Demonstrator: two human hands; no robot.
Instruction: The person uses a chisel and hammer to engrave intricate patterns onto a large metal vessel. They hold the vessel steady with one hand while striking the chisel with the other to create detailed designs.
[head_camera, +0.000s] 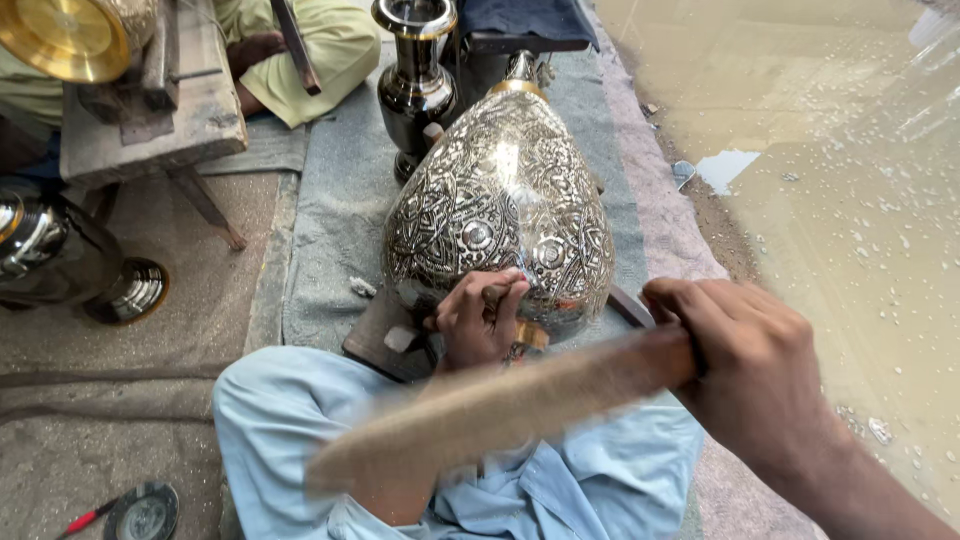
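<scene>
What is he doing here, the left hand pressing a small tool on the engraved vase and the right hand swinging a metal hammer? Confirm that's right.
Not quite. The right hand swings a wooden stick, blurred by motion, not a metal hammer; the head view shows this. The rest holds: the left hand presses a small tool against the engraved vase.

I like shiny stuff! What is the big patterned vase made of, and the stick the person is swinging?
The big vase looks like metal, probably brass with a dark coating: it gleams, and the cut patterns shine silvery. The stick in the right hand looks like pale wood, tan and dull, though it is blurred. The left hand presses a small tool against the vase; what it is made of can't be seen.
</scene>
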